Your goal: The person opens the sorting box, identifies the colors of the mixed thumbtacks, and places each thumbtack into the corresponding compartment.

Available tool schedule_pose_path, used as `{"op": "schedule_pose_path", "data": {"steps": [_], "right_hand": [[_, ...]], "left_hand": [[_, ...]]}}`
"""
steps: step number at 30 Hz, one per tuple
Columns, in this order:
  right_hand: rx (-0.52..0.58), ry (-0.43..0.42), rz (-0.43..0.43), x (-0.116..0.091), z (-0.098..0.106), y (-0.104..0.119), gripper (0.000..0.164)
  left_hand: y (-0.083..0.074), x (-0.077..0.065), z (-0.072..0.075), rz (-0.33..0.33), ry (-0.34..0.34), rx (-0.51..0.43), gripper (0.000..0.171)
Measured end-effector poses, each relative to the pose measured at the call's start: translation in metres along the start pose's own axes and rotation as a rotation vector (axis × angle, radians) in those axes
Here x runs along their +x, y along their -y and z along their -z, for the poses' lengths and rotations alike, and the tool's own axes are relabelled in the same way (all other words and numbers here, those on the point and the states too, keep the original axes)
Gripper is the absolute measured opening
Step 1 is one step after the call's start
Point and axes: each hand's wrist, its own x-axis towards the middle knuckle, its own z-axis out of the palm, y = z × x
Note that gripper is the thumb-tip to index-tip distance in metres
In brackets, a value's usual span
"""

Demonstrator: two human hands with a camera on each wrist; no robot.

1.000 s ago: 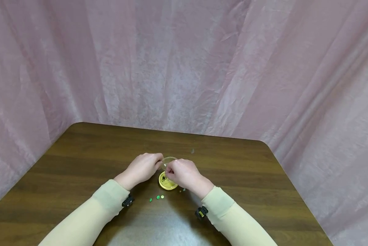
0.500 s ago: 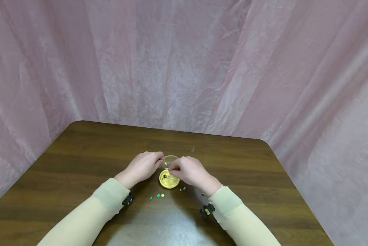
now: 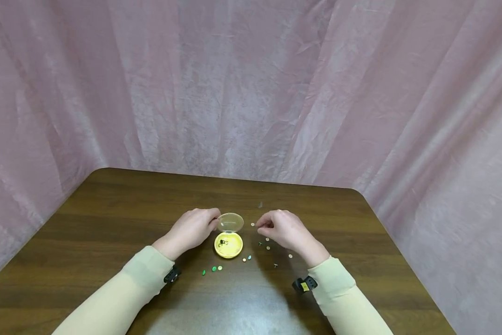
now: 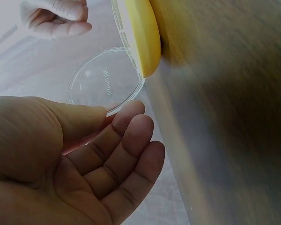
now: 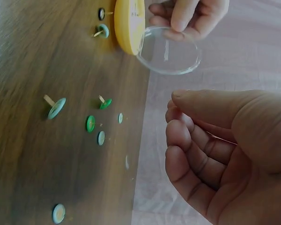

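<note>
A round yellow case (image 3: 228, 253) stands on the table with its clear hinged lid (image 3: 231, 222) raised. A few small dark-looking pieces lie inside, towards its left side. My left hand (image 3: 195, 229) pinches the edge of the lid between thumb and index finger, clearest in the left wrist view. To the right of the case, my right hand (image 3: 286, 230) hovers over the table, fingers loosely bent and no object visible in them. Around and below it lie several thumbtacks, among them a green thumbtack (image 5: 90, 123) and a pale thumbtack (image 5: 58, 213).
More thumbtacks lie in front of the case, including a green one (image 3: 214, 269). A small translucent scrap (image 3: 260, 204) lies further back on the wooden table (image 3: 150, 195). Pink curtains (image 3: 242, 93) hang behind the table and along its sides.
My right hand has moved right, from over the case to beside it, uncovering the case and several thumbtacks. My left hand stays at the lid.
</note>
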Motion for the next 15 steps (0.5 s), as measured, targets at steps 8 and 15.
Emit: {"op": "schedule_pose_path", "data": {"steps": [8, 15], "right_hand": [[0.003, 0.024, 0.027, -0.008, -0.003, -0.002, 0.012], [-0.014, 0.075, 0.093, -0.013, -0.005, 0.010, 0.009]], "left_hand": [[0.000, 0.001, 0.005, -0.001, 0.001, 0.002, 0.013], [-0.001, 0.002, 0.008, 0.001, -0.001, 0.002, 0.012]]}}
